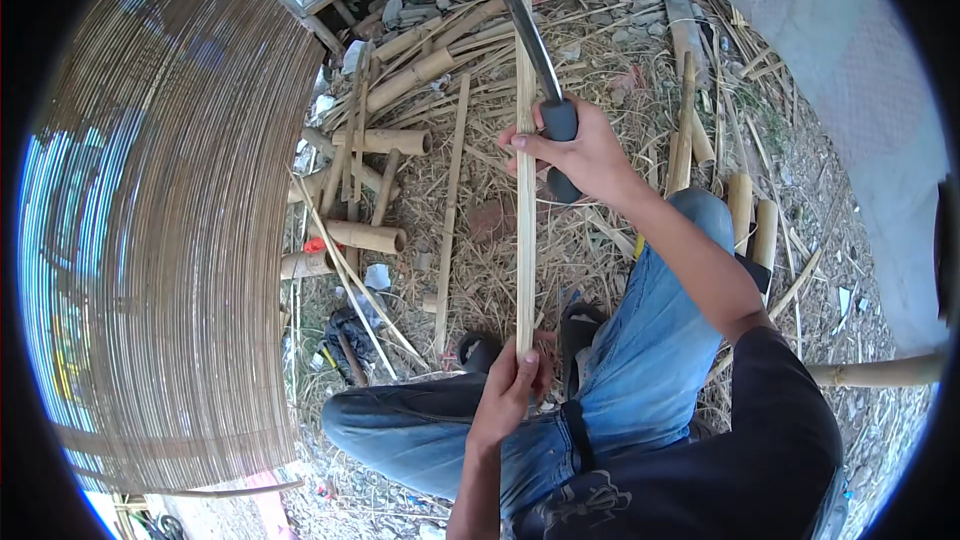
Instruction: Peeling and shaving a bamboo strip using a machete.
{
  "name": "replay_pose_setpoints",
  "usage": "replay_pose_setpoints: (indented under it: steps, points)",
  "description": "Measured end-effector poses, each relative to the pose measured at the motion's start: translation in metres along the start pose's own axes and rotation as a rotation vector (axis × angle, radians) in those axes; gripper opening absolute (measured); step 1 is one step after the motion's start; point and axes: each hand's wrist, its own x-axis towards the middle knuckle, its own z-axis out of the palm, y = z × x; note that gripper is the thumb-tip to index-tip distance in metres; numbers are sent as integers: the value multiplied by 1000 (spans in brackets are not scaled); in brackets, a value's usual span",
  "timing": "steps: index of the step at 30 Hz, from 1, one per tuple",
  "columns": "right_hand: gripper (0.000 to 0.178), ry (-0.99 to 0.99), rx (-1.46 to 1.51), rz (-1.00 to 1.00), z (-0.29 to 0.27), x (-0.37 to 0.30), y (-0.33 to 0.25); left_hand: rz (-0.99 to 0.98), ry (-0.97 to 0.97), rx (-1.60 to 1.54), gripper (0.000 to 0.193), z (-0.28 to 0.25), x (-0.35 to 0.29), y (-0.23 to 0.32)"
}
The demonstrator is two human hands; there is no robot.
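Observation:
A long pale bamboo strip (527, 240) runs upright through the middle of the view, between my knees. My left hand (505, 395) is closed round its near end, thumb on top. Farther up, my right hand (592, 152) grips the dark grey handle of a long-bladed machete (528, 30). The thumb and fingers of that same hand also press against the strip. From the handle the narrow curved blade reaches up and leftward, close beside the strip and crossing near its far end at the top edge. Whether the edge touches the strip cannot be made out.
Cut bamboo tubes (368, 237) and split bamboo lengths (452, 210) lie on shaving-littered ground at left and ahead. A slatted bamboo screen (170, 240) stands at left. More bamboo poles (740, 202) lie by my right knee, with a pale sheet (830, 90) beyond.

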Motion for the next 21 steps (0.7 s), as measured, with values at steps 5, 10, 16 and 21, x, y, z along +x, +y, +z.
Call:
replay_pose_setpoints:
  steps: [5, 10, 16, 21]
  points:
    - [31, 58, -289, -134, -3, -3, 4, 8, 71, -36, 35, -20, 17, 2]
    - [51, 106, -920, -328, -14, -11, 8, 28, 213, -79, 36, -23, 27, 16]
    - [56, -368, -1161, -547, 14, -36, 41, 89, 332, -72, 39, -29, 25, 37]
    - [60, -547, -1172, -585, 30, -54, 68, 36, 352, -150, 42, -41, 5, 23]
